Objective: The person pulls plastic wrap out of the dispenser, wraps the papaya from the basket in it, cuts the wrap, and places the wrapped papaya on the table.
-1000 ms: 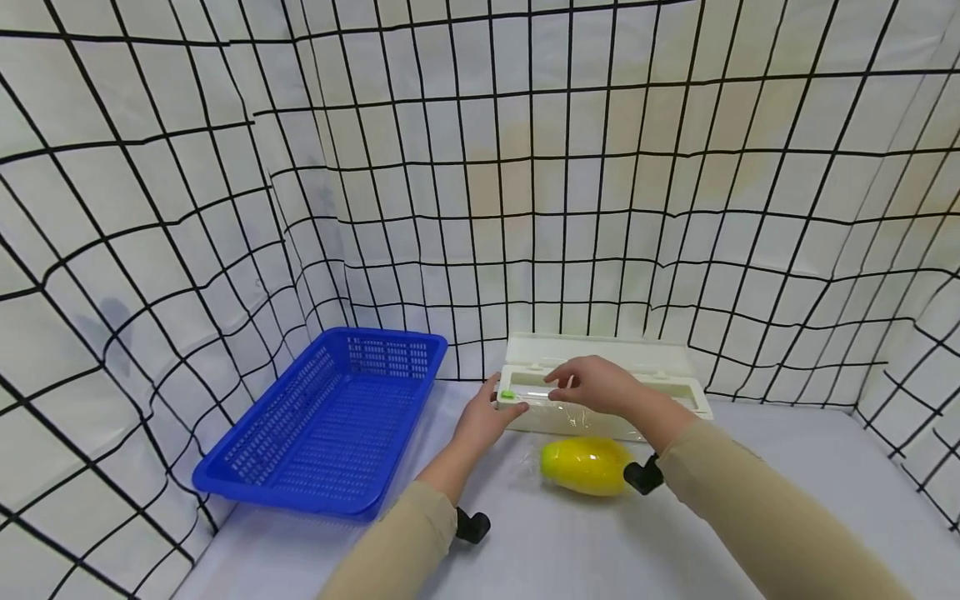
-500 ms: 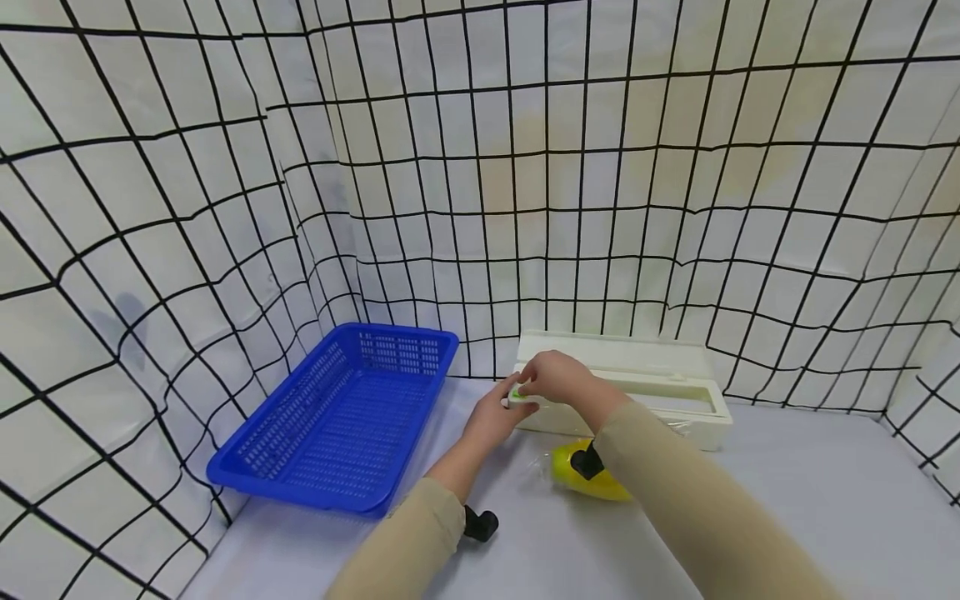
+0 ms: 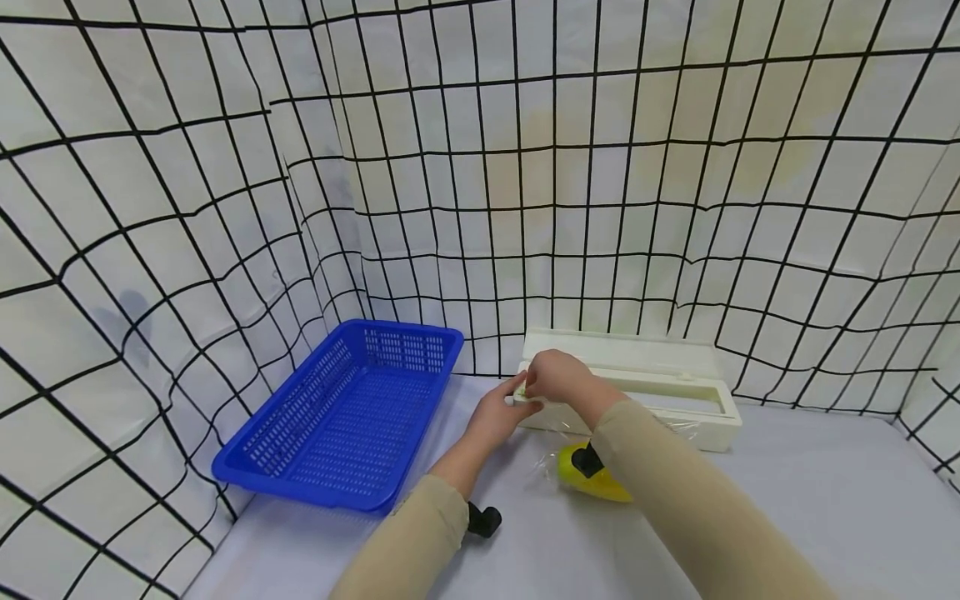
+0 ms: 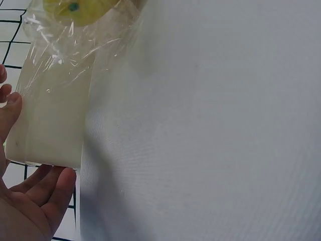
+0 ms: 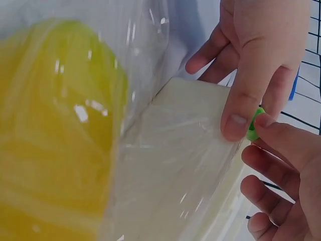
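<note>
1. Box (image 3: pixel 654 377), white, lid (image 3: pixel 637 353) raised, sits before us on the table (image 3: pixel 810 500); our left hand (image 3: pixel 497 417) grips its left end.
2. Our right hand (image 3: pixel 558 377) pinches the green tab (image 5: pixel 252 133) there.

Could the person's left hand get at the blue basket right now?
Probably yes: only white tabletop shows between the left hand and the blue basket, though it would first have to let go of the white box.
</note>
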`<state>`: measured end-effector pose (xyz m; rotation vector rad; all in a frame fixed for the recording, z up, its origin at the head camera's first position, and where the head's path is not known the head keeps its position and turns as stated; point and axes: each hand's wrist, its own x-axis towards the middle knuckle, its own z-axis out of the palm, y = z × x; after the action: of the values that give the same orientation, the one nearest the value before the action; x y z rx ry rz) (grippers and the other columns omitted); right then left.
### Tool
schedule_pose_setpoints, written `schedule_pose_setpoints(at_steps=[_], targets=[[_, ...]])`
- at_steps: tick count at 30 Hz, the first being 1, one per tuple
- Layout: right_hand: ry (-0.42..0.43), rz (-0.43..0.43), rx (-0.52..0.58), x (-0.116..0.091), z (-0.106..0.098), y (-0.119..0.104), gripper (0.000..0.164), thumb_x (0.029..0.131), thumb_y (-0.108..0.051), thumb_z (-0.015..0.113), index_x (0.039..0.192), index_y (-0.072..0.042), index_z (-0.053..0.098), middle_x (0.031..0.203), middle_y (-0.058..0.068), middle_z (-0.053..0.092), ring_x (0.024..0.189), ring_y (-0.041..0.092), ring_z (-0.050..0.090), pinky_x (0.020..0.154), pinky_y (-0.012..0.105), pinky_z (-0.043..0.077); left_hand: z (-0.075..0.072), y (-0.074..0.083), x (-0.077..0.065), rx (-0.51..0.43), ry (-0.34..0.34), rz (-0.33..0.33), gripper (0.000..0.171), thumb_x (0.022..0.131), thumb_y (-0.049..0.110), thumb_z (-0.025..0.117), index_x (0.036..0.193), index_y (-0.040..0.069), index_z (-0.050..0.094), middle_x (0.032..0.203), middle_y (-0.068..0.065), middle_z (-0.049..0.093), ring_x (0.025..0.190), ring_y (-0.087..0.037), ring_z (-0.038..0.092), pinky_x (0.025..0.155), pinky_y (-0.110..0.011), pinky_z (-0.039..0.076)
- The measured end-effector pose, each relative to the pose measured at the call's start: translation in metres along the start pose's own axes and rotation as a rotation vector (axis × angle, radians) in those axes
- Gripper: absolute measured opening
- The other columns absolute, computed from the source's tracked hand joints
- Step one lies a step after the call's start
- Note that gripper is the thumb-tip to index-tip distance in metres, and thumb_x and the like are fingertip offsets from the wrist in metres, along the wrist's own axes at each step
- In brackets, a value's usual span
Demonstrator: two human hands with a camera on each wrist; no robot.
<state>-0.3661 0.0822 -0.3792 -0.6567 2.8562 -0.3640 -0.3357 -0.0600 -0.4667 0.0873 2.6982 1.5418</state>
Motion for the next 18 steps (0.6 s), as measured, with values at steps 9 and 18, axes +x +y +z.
schedule_pose_setpoints(at_steps=[9, 18], targets=[[-0.022, -0.040, -0.061, -0.006, -0.006, 0.004, 0.009, 0.090, -0.020, 0.073, 0.090, -0.012, 0.077, 0.085, -0.003, 0.070, 0.074, 0.013, 0.059, 0.075, 0.033, 0.053, -0.003, 0.003, 0.001, 0.009, 0.006, -0.007, 0.072, 0.084, 0.046, 0.077, 0.148, 0.035, 0.047, 0.152, -0.004, 0.045, 0.140, -0.030, 0.039, 0.109, -0.050, 0.037], [-0.021, -0.063, -0.069, -0.011, -0.007, 0.014, 0.010, 0.091, -0.020, 0.073, 0.091, -0.011, 0.077, 0.084, -0.003, 0.070, 0.074, 0.013, 0.060, 0.077, 0.034, 0.054, -0.001, 0.001, 0.004, 0.006, -0.007, -0.008, 0.072, 0.082, 0.046, 0.079, 0.147, 0.036, 0.047, 0.153, -0.003, 0.044, 0.140, -0.030, 0.038, 0.109, -0.050, 0.038]])
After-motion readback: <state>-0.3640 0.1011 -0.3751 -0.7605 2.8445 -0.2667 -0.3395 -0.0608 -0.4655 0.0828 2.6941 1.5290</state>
